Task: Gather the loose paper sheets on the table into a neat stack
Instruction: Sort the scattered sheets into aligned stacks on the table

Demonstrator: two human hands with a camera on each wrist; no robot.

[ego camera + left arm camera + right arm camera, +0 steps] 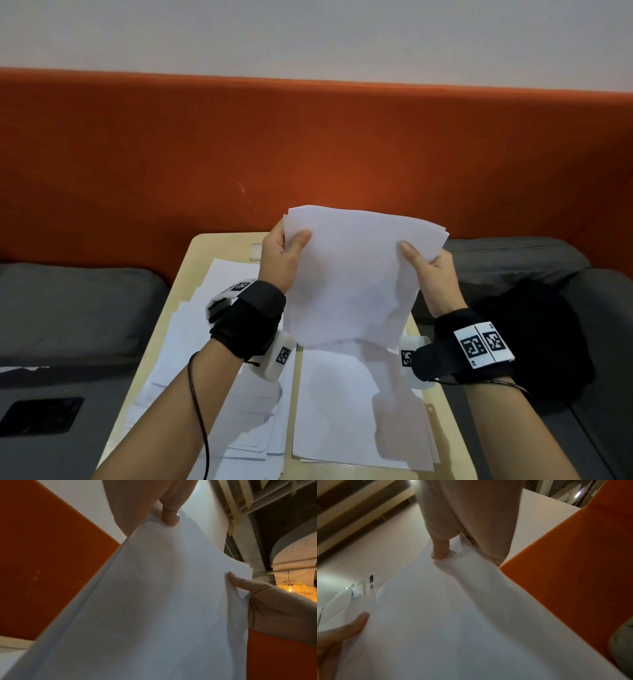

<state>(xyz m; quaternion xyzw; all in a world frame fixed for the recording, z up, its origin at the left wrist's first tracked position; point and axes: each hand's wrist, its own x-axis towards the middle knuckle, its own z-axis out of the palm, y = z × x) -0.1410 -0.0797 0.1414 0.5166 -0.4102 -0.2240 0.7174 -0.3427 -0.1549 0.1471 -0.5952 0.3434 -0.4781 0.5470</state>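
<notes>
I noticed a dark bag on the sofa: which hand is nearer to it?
The right hand. It grips the right edge of the held sheets, on the side where the black bag lies on the grey sofa. The left hand grips the left edge, farther away across the paper.

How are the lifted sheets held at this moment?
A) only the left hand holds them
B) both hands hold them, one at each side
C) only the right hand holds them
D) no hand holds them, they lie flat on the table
B: the left hand grips the left edge of the sheets and the right hand the right edge, above the table.
</notes>
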